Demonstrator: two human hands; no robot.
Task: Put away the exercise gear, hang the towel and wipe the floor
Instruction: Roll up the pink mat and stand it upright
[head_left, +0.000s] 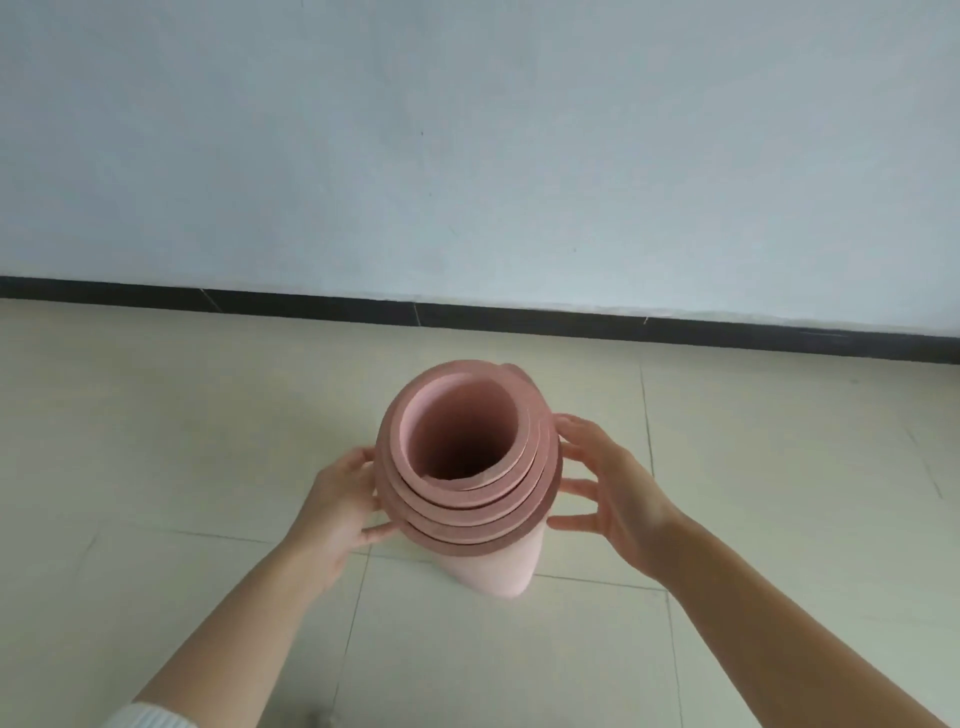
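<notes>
Our left hand (335, 501) cups the near left side of the yoga mat (467, 506), fingers and thumb bent round the curve of the roll and touching it. Our right hand (610, 491) is on the opposite side, fingers spread and nearly straight; the tips sit at the roll's outer edge, though we cannot tell whether they press it or sit just off it. It grips nothing. A white sleeve (140, 717) shows at the left forearm; the right forearm is bare.

Between our hands the pink mat is rolled up and stands on end on the tiled floor (208, 415), leaning slightly. Its top end faces us, and the coils are uneven, the inner turns riding higher than the outer ones, with a wide hollow down the middle. It stands near the dark skirting (311, 304) at the foot of the pale wall (467, 156), but apart from it.

As we judge it, the task is early. The mat is rolled, so part of the gear step is done, but the roll is loose and looks to need tightening or squaring, and it is not yet stored anywhere we can see. No towel, hook, cloth or mop is in view, so hanging the towel and wiping the floor seem wholly ahead of us.
</notes>
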